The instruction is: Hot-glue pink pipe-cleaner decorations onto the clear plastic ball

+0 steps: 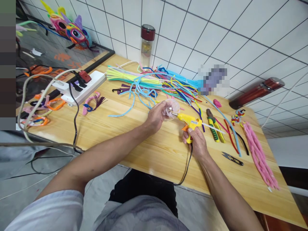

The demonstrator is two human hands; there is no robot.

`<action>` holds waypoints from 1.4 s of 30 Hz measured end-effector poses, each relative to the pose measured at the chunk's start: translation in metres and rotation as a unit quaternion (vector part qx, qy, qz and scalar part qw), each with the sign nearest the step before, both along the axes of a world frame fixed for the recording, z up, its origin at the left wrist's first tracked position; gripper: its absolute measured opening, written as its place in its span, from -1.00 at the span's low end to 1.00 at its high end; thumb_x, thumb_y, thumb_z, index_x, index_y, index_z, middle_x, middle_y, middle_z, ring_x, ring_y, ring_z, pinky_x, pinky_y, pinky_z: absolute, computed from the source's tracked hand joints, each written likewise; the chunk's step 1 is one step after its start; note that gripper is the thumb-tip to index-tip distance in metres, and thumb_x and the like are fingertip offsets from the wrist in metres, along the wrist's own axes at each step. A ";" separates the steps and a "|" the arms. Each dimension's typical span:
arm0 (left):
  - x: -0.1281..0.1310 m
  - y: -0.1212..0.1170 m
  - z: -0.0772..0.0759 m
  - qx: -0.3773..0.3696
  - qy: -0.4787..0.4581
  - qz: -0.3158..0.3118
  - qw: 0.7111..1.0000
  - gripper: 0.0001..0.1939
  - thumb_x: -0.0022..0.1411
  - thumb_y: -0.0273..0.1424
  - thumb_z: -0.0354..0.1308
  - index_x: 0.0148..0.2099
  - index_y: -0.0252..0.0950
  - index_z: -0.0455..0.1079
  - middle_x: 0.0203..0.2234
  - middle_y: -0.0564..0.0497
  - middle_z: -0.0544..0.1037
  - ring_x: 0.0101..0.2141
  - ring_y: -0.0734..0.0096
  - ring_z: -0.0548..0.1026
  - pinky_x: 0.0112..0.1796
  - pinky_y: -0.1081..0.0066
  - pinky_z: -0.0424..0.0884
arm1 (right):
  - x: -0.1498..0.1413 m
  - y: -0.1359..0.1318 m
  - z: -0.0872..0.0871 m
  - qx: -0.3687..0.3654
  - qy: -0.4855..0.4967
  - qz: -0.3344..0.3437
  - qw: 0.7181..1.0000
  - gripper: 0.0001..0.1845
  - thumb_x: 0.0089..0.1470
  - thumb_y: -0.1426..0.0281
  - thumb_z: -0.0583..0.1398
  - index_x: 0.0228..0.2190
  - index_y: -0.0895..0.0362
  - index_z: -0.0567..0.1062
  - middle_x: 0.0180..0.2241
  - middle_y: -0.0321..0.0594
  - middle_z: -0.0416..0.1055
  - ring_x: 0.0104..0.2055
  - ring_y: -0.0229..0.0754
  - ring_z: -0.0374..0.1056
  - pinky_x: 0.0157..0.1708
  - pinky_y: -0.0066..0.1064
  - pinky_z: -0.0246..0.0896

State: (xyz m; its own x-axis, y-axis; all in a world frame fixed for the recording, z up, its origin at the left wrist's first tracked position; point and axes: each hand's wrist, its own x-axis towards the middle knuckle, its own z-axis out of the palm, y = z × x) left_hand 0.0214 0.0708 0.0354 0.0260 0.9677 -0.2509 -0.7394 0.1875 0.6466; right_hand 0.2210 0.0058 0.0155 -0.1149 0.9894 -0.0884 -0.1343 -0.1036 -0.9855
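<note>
My left hand (pixel 155 118) is closed on a round, pale pink, partly see-through piece (pixel 173 104), whose kind I cannot make out. Wrapped round the handle of a yellow hot glue gun (pixel 189 120) is my right hand (pixel 198 141). The gun's metal nozzle points left and reaches the pink piece; whether it touches is hard to tell. A white glue stick (pixel 213 127) sticks out of the gun's back, and its black cord (pixel 189 165) hangs over the table's front edge. Behind both hands lies a pile of coloured pipe cleaners (pixel 141 78).
Right of the gun lie pliers (pixel 214 128), thread snips (pixel 232 158) and a pink pipe cleaner bundle (pixel 260 157). A glass bottle (pixel 146 48) and a red flask (pixel 257 93) stand by the tiled wall. A power strip (pixel 84 88) with cables sits left.
</note>
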 end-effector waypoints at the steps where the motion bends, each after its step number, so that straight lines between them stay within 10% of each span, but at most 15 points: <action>1: 0.000 0.001 0.000 -0.003 0.001 0.002 1.000 -0.78 0.40 -0.28 0.20 -0.27 -0.32 0.48 -0.42 0.01 0.62 -0.44 0.44 0.54 -0.35 0.44 0.46 | 0.000 0.000 0.000 -0.001 0.001 0.001 1.000 -0.51 0.07 0.02 0.43 -0.40 0.04 0.32 -0.56 -0.46 0.26 -0.60 -0.33 0.23 -0.56 -0.42 0.13; 30: 0.003 -0.006 0.005 0.031 0.059 0.007 0.998 -0.87 0.30 -0.35 0.24 -0.26 -0.31 0.53 -0.35 0.02 0.62 -0.36 0.46 0.55 -0.33 0.49 0.46 | -0.006 -0.001 -0.001 0.005 -0.028 0.006 1.000 -0.49 0.09 -0.05 0.39 -0.39 0.06 0.34 -0.55 -0.46 0.32 -0.58 -0.32 0.29 -0.52 -0.40 0.17; 42: 0.002 -0.006 -0.009 0.024 0.056 -0.015 0.998 -0.80 0.33 -0.37 0.18 -0.25 -0.35 0.59 -0.35 -0.03 0.67 -0.37 0.45 0.61 -0.28 0.47 0.56 | 0.003 -0.016 0.043 -0.052 0.046 -0.002 0.998 -0.52 0.17 -0.07 0.33 -0.31 0.06 0.39 -0.50 -0.37 0.45 -0.50 -0.23 0.39 -0.44 -0.35 0.24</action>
State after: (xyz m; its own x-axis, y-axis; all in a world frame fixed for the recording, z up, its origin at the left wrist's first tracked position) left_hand 0.0239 0.0650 0.0263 0.0290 0.9779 -0.2073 -0.6570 0.1749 0.7333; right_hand 0.2239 -0.0104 0.0584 -0.1234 0.9761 -0.1790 -0.2238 -0.2031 -0.9532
